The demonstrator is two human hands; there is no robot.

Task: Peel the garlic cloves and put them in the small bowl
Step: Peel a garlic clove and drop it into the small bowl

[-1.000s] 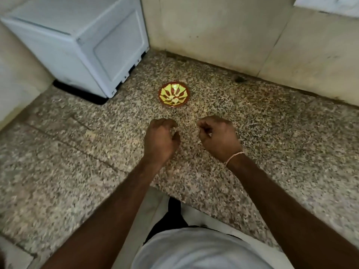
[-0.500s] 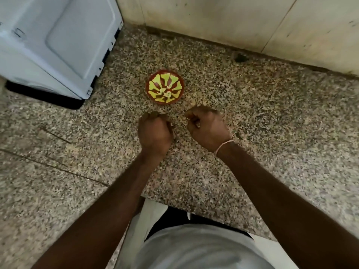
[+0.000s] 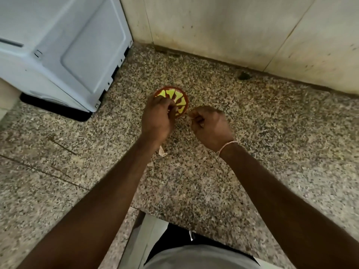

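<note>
The small bowl (image 3: 180, 102), red-brown with a yellow ray pattern, stands on the speckled granite counter (image 3: 252, 152). My left hand (image 3: 157, 119) hovers over the bowl's near-left rim and hides part of it. Its fingertips are bunched together, pinching something small and pale that looks like a garlic clove, mostly hidden. My right hand (image 3: 210, 127) is just right of the bowl, fingers curled, with thumb and forefinger pinching a thin pale scrap of garlic skin. Another piece of garlic skin (image 3: 162, 151) lies on the counter under my left wrist.
A white appliance (image 3: 64, 51) stands at the back left on a black base. Tiled walls (image 3: 233, 32) close the counter's far side, with a dark spot (image 3: 243, 75) near the wall. The counter's front edge runs just before my body.
My left hand has moved forward from the counter to above the bowl's rim. My right hand has stayed beside it. The camera has come closer and tilted down.
</note>
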